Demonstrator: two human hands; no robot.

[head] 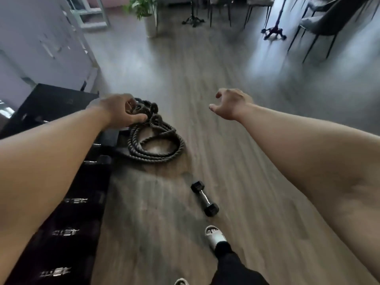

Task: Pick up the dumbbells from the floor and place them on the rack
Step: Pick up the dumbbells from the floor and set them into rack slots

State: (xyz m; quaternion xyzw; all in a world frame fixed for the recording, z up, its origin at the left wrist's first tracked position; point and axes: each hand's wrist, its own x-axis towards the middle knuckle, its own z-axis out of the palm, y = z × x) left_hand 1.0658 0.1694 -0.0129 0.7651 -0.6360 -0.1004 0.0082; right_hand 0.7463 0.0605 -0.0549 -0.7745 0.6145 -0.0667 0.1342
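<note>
Nearest, a slippered foot (214, 236) stands on the wood floor (257, 202), and just ahead of it lies one dumbbell (204, 198), untouched and well apart from both hands. Along the left runs the dark rack (67, 233), where chrome handles seem to sit already, though blur makes that uncertain. Farther out, the left hand (119, 112) hangs loosely curled over a coiled rope (156, 142), gripping nothing; the right hand (231, 103) is open and empty. At least this dumbbell is left to lift
</note>
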